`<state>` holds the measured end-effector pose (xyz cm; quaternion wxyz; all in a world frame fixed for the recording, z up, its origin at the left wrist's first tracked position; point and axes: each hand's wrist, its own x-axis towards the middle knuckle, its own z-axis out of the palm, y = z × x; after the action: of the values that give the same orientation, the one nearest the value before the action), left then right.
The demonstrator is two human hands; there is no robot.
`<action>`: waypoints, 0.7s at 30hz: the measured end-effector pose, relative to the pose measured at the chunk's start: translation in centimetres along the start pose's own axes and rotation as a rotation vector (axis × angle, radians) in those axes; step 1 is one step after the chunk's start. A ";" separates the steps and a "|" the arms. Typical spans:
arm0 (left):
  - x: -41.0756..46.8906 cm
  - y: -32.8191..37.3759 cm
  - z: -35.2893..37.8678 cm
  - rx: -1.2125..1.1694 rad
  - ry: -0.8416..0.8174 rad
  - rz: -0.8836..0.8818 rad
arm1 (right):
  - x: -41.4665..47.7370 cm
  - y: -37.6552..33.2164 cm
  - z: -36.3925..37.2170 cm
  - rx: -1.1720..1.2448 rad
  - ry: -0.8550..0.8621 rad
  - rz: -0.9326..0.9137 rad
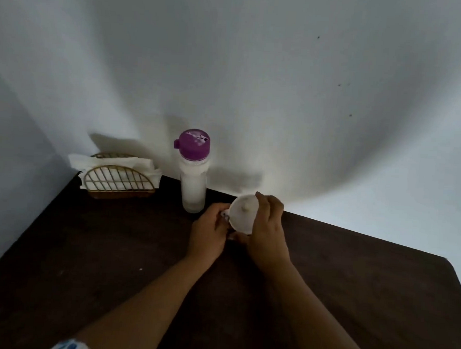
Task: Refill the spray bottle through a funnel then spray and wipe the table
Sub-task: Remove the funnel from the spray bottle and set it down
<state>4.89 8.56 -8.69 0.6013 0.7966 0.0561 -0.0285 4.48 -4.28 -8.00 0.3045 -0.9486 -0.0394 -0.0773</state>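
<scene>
funnel (242,213) is held upright between both hands, mouth up, i'd judge so its spout can be seated in the spray bottle, which i can't see under the palms. right hand (268,229) curls its fingers over the far rim, closed on it. left hand (207,232) is curled too, pinching the small side tab. purple-capped bottle (193,177) stands just beyond the left fingers, cap on, likely the refill. napkin holder (119,179) sits further left on the table (86,247).

Left hand (207,233) and right hand (269,231) hide whatever sits under the funnel (242,215). The sleeve (70,348) runs off the bottom edge.
</scene>
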 end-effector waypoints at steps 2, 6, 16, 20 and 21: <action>0.1 -0.7 0.2 0.025 0.051 -0.002 | -0.1 0.3 0.8 0.012 -0.007 0.005; 0.3 -2.0 0.4 -0.024 0.064 -0.040 | -0.4 0.6 1.8 0.060 0.007 0.018; 0.4 -2.8 0.3 -0.033 0.048 -0.057 | -0.7 0.6 2.8 0.073 0.012 0.050; 0.3 -2.9 0.3 0.012 0.030 -0.045 | -0.8 0.7 3.0 0.076 0.012 0.056; 0.3 -2.9 0.3 0.016 0.024 -0.043 | -0.9 0.6 3.0 0.078 0.009 0.062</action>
<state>4.81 9.09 -11.60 0.5934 0.8003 0.0801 -0.0324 4.06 -3.08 -10.90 0.3438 -0.9363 -0.0117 -0.0704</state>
